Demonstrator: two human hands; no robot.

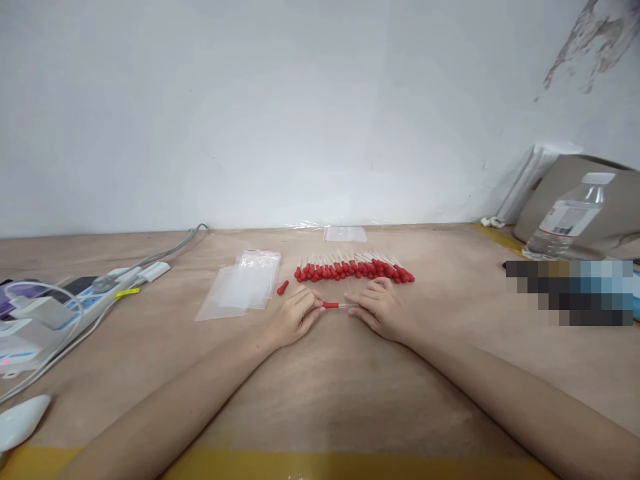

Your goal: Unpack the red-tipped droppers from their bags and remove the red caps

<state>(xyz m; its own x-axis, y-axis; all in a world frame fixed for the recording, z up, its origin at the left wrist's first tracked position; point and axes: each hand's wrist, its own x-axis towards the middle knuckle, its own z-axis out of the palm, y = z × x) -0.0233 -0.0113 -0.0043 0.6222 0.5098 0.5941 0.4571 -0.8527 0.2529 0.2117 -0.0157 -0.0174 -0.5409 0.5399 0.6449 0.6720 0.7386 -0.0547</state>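
Observation:
Between my hands lies a dropper, level, its red rubber bulb (331,305) on a thin clear tube (343,306). My left hand (299,316) pinches the bulb's left end. My right hand (383,311) has its fingers closed around the tube, hiding the far part of it. Just beyond my hands sits a long row of droppers (345,269), red bulbs toward me and pale tubes pointing at the wall. A single loose red bulb (283,287) rests to the left of the row.
Clear zip bags (257,277) lie left of the row, and another bag (345,234) is near the wall (300,120). A power strip (93,300) with cables occupies the left side, with a white mouse (23,421) in front. A water bottle (570,217) stands at right.

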